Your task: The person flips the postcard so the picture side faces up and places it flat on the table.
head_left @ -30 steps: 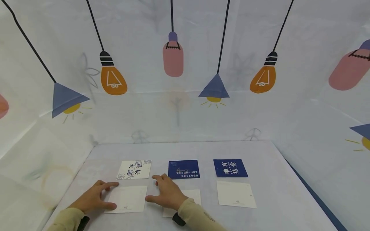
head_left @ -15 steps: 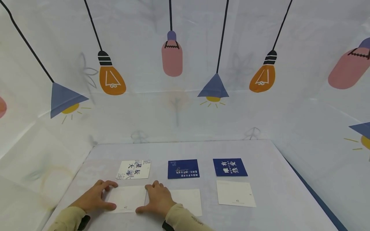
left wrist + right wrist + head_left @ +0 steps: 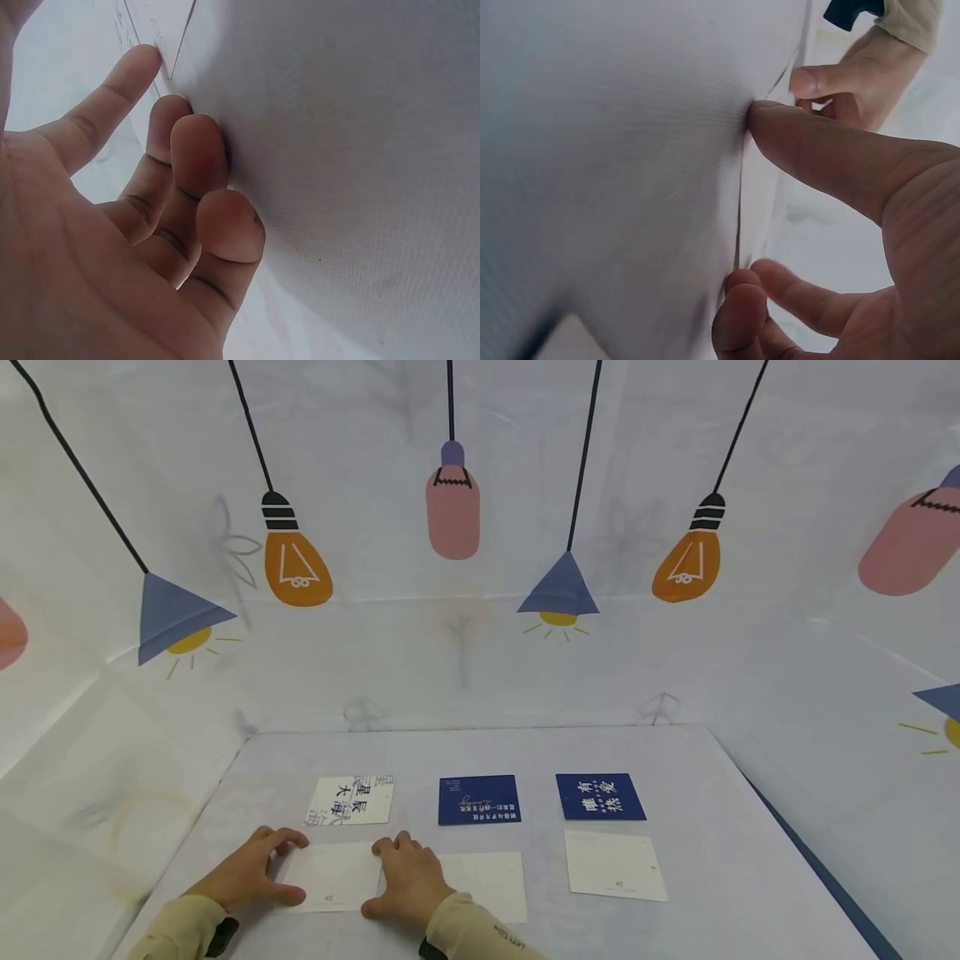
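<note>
Flanking the near-left white card [image 3: 335, 877] on the table [image 3: 735, 860], the left hand [image 3: 243, 870] and right hand [image 3: 410, 881] spread thumb from forefinger; the right partly hides the middle white card [image 3: 493, 881]; both sleeves [image 3: 477, 931] are cut off.

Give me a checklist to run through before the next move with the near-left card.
1. Left hand at the left edge of the near-left card: ok.
2. Right hand at that card's right edge: ok.
3. Firm hold on that card: cannot tell; pressure doesn't show.
4. Far-left printed card clear of both hands: ok.
5. Near-middle card unobstructed in the head view: not ok; the right hand and right sleeve hide part of it.
</note>
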### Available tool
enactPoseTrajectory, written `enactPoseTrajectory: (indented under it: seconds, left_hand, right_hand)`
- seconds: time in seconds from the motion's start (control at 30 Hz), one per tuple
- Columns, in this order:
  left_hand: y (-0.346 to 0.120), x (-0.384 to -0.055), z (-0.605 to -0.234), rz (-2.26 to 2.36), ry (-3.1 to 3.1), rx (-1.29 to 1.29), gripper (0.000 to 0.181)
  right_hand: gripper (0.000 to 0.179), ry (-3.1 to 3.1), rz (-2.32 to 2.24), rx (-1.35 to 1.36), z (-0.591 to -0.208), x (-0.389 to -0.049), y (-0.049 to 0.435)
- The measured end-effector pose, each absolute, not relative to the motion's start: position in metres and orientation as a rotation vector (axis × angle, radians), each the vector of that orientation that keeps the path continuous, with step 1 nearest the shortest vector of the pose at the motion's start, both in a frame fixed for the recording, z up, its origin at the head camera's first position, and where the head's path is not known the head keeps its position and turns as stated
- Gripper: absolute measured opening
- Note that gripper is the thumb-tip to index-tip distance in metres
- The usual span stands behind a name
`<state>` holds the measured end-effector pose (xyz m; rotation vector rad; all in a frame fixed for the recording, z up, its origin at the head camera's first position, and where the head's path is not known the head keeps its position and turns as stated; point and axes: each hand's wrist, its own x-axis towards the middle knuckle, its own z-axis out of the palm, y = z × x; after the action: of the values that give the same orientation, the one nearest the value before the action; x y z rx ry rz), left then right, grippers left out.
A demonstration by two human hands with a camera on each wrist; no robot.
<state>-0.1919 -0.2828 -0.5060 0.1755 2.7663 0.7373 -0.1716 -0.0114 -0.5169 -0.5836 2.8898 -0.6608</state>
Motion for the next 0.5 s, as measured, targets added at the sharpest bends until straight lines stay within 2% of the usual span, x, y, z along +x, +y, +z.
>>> enactPoseTrajectory:
  seconds: [0.23, 0.5]
  left_hand:
    - [-0.2844, -0.1930, -0.5097, 0.739, 2.763, 0.170, 0.078]
    - [-0.2863, -0.1915, -0.5088, 0.766, 2.768, 0.219, 0.073]
  right_hand:
    - [0.086, 2.900, -0.617, -0.524, -0.5125, -0.1747, -0.0131]
    - [0.080, 2.867, -0.689, -0.470, -0.5104, -0.1798, -0.0128]
